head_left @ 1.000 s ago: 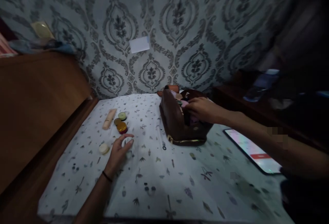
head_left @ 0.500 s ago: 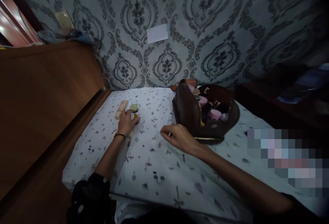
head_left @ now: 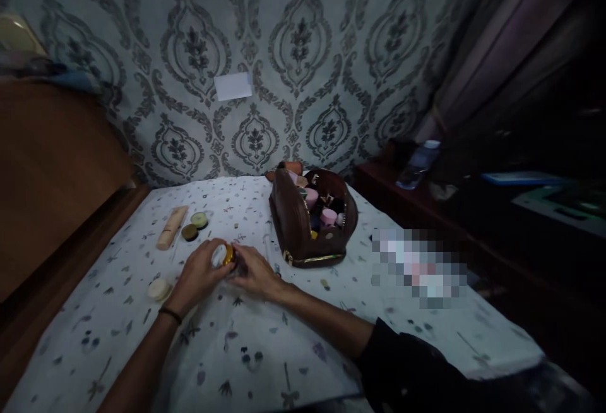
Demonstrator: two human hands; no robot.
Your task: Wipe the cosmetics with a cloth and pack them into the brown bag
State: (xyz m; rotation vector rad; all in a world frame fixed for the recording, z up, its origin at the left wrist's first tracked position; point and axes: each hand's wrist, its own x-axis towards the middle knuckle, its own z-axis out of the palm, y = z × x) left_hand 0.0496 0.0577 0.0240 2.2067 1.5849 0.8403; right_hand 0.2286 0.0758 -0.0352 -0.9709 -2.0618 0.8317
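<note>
Sideways between the hands (head_left: 199, 274), gold jar (head_left: 230, 254), white end (head_left: 219, 256) leftward.

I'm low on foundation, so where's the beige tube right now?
In the head view, the beige tube lies on the patterned cloth, left of the two small round containers and beyond the left hand.

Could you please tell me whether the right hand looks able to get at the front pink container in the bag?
Probably yes: the bag stands open and nothing visible covers the front pink container, though the right hand would first have to come away from the golden jar.
</note>
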